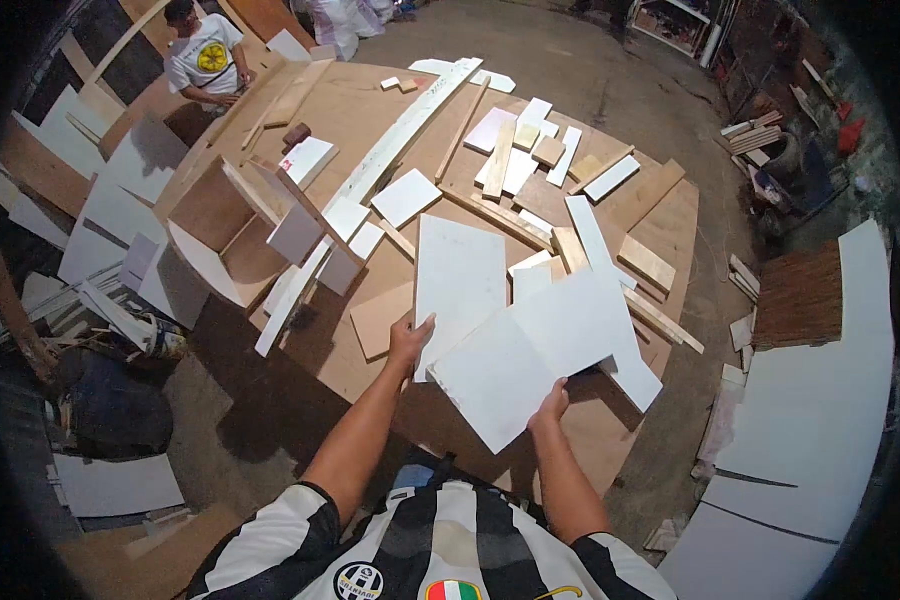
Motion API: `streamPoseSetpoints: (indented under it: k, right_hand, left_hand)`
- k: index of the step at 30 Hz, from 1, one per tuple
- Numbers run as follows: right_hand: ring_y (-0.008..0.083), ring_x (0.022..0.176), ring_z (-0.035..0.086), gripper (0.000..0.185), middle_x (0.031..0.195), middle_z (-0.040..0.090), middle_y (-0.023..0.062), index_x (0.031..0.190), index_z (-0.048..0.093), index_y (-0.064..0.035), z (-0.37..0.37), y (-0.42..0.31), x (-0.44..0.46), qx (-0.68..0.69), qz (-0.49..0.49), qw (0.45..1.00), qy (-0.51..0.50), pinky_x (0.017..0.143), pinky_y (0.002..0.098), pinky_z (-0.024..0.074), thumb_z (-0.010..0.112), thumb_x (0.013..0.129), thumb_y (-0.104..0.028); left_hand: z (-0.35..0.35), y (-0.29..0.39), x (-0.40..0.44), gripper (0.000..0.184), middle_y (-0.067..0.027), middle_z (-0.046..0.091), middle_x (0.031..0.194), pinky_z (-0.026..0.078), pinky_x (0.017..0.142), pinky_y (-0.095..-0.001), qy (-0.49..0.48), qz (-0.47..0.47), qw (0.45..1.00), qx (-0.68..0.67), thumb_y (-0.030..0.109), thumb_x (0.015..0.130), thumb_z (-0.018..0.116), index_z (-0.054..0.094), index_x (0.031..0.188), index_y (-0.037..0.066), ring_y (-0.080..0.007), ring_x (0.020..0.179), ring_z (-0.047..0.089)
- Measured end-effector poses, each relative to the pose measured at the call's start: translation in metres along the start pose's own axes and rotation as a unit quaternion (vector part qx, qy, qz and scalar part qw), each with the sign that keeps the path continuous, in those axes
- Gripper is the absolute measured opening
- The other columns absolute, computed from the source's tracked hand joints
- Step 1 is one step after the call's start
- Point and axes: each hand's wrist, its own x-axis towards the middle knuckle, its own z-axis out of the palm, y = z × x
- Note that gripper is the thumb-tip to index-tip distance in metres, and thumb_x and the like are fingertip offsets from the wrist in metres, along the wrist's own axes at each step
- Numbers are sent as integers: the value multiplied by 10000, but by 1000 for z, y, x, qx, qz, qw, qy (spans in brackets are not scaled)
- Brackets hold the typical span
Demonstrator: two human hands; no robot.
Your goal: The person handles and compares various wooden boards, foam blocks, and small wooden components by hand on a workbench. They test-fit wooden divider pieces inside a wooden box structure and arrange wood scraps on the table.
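Note:
My left hand (410, 342) is closed on the left edge of a tall white board (462, 270), with the thumb over its face. My right hand (550, 402) grips the right edge of a squarish white board (493, 378), which is tilted and sticks out past the table's near edge. Its upper left part overlaps the tall board. Right against it lies another white board (578, 318); whether the two are joined I cannot tell. Under these, a long white strip (630, 375) slants toward the table's right side.
Wood offcuts and white pieces (518, 170) crowd the brown table (380, 100). At left stands a partly built wooden box (240, 235) beside a long white plank (400, 145). A person (205, 60) is at the far left. Large white sheets (810, 410) lean at right.

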Motion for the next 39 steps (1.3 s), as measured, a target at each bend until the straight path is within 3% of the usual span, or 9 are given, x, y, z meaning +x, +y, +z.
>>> streamPoseSetpoints:
  k: [2,10,15,20,24,30,34,35,39]
  right_hand:
    - [375,1088,638,656,1312,562,228,1363,435,26,11,8,-1,-32,32,993,111,888,502,567,440,1016,-530]
    - [365,1079,646,625,1303,554,211,1333,403,57,40,8,-20,37,-16,993,115,878,505,593,390,1038,-494]
    - [341,1061,655,561,1264,577,198,1338,420,39,46,19,-31,-15,-3,975,221,875,465,603,340,1064,-444]
    - [344,1149,621,587,1332,569,154,1388,430,6,80,20,-44,80,-12,974,213,944,498,559,254,1076,-459]
    - [348,1112,633,551,1306,572,181,1342,443,22,96,21,-30,130,-13,979,159,926,461,585,260,1079,-427]
    - [320,1211,571,580,1354,553,131,1391,405,-11,116,32,18,3,48,976,212,1024,471,501,275,1072,-479]
    - [314,1117,570,507,1299,555,148,1309,469,1,171,17,14,-73,35,976,201,940,455,493,348,1070,-430]
    - [299,1020,567,443,1227,571,159,1240,500,-15,201,20,16,-73,26,964,253,884,444,490,391,1061,-405]
    - [228,878,512,377,1054,551,137,1179,510,-36,218,27,31,-126,51,969,208,780,379,508,419,1060,-382]
  left_hand:
    - [-6,-1,22,322,-41,683,979,518,781,-286,-11,-9,1000,-15,218,903,741,665,1122,-6,-119,869,622]
    - [-15,13,103,310,-54,703,961,535,774,-307,-46,-83,995,-9,218,931,702,670,1131,-17,-135,852,641]
    - [-15,-7,138,400,-104,683,1016,576,759,-348,-69,-100,986,-116,274,950,670,620,1225,-12,-206,840,676]
    - [-12,-3,157,366,-83,677,1067,559,803,-355,-9,-141,981,-135,217,951,675,605,1245,10,-191,913,660]
    - [-20,-19,192,426,-80,661,1124,554,843,-366,-62,-126,967,-213,253,980,637,553,1334,32,-202,976,650]
    - [-36,-20,227,414,-62,663,1137,539,847,-307,-55,-134,985,-94,258,992,616,568,1338,37,-153,978,637]
    - [-45,-19,231,403,-45,681,1092,524,852,-300,-54,-89,992,-66,262,989,624,588,1320,36,-138,969,633]
    - [-48,-28,239,406,-46,681,1093,520,854,-295,-54,-77,994,-49,266,988,626,589,1317,30,-137,960,634]
    - [-56,-23,235,389,-71,681,1105,530,854,-311,-26,-94,995,-30,269,992,619,596,1287,16,-168,966,651]
